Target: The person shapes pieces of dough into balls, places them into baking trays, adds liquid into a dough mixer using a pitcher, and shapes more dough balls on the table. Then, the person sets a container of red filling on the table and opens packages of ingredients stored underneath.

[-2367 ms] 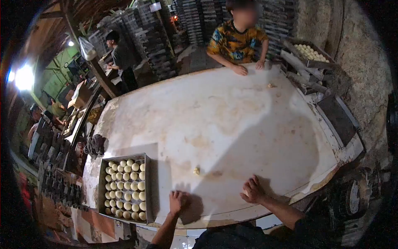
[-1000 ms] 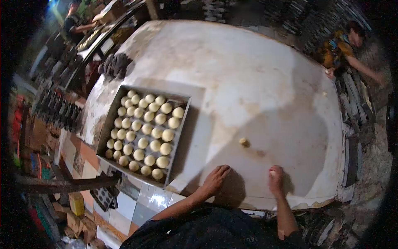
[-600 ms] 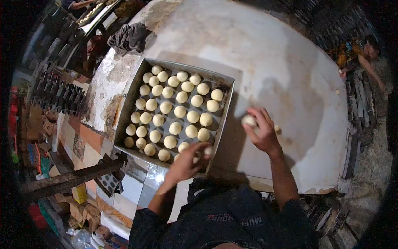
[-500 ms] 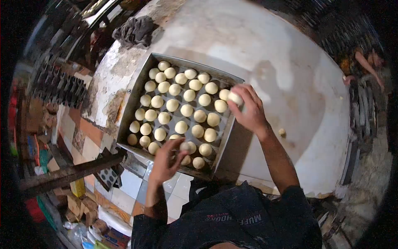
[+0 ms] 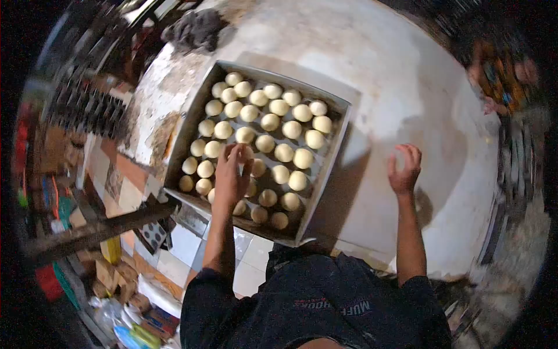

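A square metal tray [image 5: 339, 154] holds many round, pale dough balls [image 5: 269, 122] in loose rows. Over the tray's lower left part is my left hand [image 5: 232, 174], its fingers curled at a dough ball [image 5: 248, 152] that they partly hide. Right of the tray, above the table, my right hand [image 5: 405, 170] has bent fingers with a gap between thumb and forefinger. Nothing shows in it, though part of the palm is hidden.
The tray sits on a worn pale table [image 5: 349, 46], overhanging its near left edge. A dark crumpled cloth [image 5: 195, 30] lies at the far left. A beam [image 5: 104, 232] reaches toward the tray's corner. Another person [image 5: 500, 81] is at the far right.
My right hand has released its dough ball in the tray's far right corner and moved right over the table. My left hand has shifted farther in across the tray.
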`<state>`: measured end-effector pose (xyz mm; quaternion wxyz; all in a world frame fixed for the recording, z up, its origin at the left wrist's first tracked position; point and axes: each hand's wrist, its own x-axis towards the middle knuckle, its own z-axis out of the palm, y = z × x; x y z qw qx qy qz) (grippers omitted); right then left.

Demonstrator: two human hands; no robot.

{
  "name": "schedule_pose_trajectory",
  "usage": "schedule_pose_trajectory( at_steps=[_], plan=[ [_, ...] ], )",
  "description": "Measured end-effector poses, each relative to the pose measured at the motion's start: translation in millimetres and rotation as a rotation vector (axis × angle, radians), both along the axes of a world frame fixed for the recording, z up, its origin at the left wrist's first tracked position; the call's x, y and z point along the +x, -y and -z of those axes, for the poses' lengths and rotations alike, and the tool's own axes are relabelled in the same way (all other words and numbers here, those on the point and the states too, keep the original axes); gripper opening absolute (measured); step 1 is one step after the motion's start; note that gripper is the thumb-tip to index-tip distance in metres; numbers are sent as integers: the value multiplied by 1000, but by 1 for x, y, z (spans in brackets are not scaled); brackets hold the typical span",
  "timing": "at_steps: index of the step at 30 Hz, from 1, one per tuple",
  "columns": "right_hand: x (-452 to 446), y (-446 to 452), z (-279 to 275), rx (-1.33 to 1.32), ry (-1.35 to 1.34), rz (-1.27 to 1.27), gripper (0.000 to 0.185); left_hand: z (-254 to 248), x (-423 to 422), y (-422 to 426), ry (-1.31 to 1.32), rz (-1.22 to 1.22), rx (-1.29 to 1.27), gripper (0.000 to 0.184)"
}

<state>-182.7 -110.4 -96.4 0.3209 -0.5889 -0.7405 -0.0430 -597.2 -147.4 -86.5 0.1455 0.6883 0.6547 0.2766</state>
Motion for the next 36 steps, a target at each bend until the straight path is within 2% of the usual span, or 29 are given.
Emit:
schedule_pose_trajectory(
  at_steps=[2,3,5,7,8,9,10,11,13,14,16,17,18,19,20,21,22,25,26,27,28,29,30,32,33,34,35,36],
  plan=[
    [63,23,3,-131,-71,226,26,23,-1,-11,-339,212,-71,47],
    [90,32,10,-109,-68,287,26,15,13,-11,-285,119,-155,48],
    [140,54,44,-430,-584,455,31,-5,45,-8,-189,55,19,49],
    [152,68,97,-452,-783,413,41,-43,98,5,-129,42,106,46],
    [136,74,145,-363,-842,368,46,-51,122,9,-45,101,80,45],
    [113,71,154,-119,-755,246,41,-44,151,17,-9,148,170,44],
    [100,73,134,-105,-515,125,25,-27,171,21,96,210,144,43],
    [84,75,136,6,-615,18,13,-15,194,24,205,273,123,42],
    [93,82,84,-351,-479,-234,8,-19,256,40,98,329,56,38],
    [112,86,74,-329,-497,-215,8,-9,277,49,128,375,-2,37],
    [147,89,65,-509,-615,-182,6,19,310,69,171,394,-152,35],
    [174,92,77,-369,-686,-125,9,30,321,80,192,369,-235,35],
    [207,97,84,-410,-798,-13,13,45,322,92,152,398,-240,34],
    [234,98,102,-173,-881,190,13,64,324,105,121,421,-242,34],
    [271,101,104,-80,-693,360,15,81,323,117,22,460,-150,34],
    [301,105,81,-145,-855,381,21,92,322,126,-81,497,-57,35],
    [323,104,52,-31,-879,401,25,89,329,134,-86,494,-51,35],
    [369,97,-40,284,-806,386,30,82,342,141,-149,347,-65,36],
    [380,87,-54,476,-727,362,33,83,342,136,-133,349,-89,35],
    [394,71,-55,477,-731,351,33,83,343,132,-116,348,-113,34],
    [409,53,-54,538,-593,374,40,78,346,128,-14,320,-80,31],
    [418,40,-47,596,-458,397,47,72,345,125,10,265,-156,29],
    [423,30,-18,587,-468,390,47,66,341,123,-32,226,-88,29],
    [431,11,69,-63,-361,634,59,43,324,126,-175,134,104,31],
    [433,19,99,-97,-185,602,61,28,314,123,-272,79,241,32],
    [426,38,119,-127,-6,568,62,29,281,124,-321,-26,213,37],
    [415,60,111,-150,-1,520,62,32,245,132,-365,-136,181,43],
    [403,84,104,-176,8,468,62,29,228,139,-473,-425,174,52]
  ],
)
